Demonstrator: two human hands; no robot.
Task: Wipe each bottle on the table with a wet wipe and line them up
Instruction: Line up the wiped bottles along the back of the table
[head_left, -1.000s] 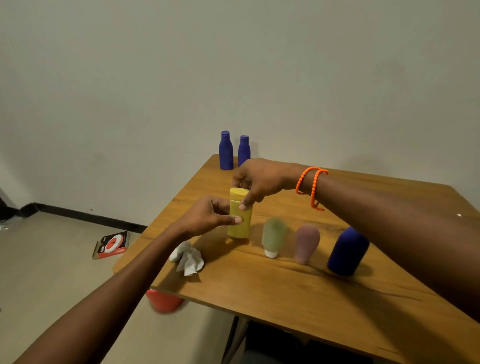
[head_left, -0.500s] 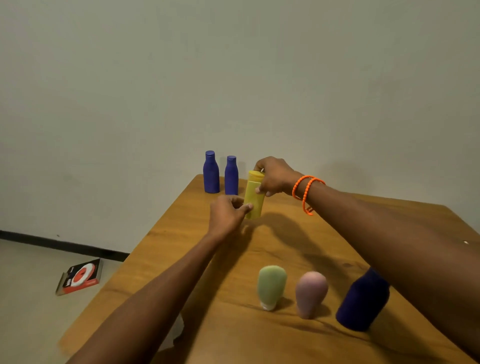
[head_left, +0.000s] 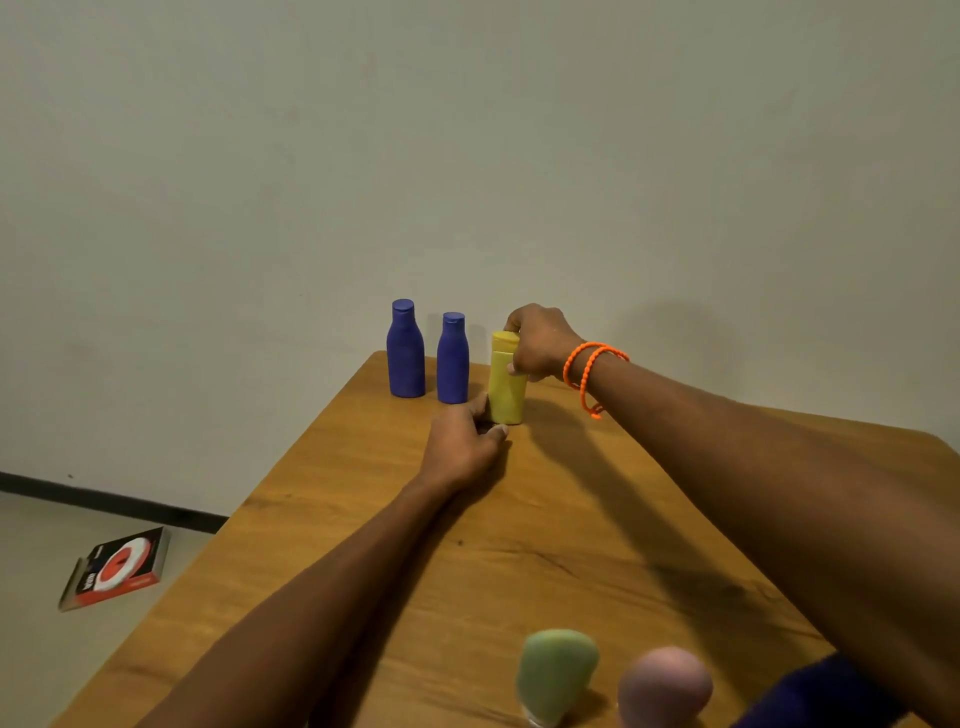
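A yellow bottle (head_left: 506, 383) stands upright on the wooden table (head_left: 363, 561) at its far edge, just right of two blue bottles (head_left: 405, 349) (head_left: 452, 358) that stand side by side. My right hand (head_left: 540, 343) grips the yellow bottle near its cap. My left hand (head_left: 465, 441) rests on the table and holds the bottle's base with thumb and fingers. Near the bottom edge stand a green bottle (head_left: 556, 673), a pink bottle (head_left: 665, 686) and a dark blue bottle (head_left: 810, 696), the last mostly hidden under my right arm. No wipe is in view.
A plain wall rises right behind the table's far edge. On the floor to the left lies a red, black and white box (head_left: 117, 568). A black skirting strip (head_left: 104, 501) runs along the wall's foot.
Both hands carried the yellow bottle from the middle of the table to the far edge and set it down beside the two blue bottles. The view tilted up; the wipe dropped out of sight.
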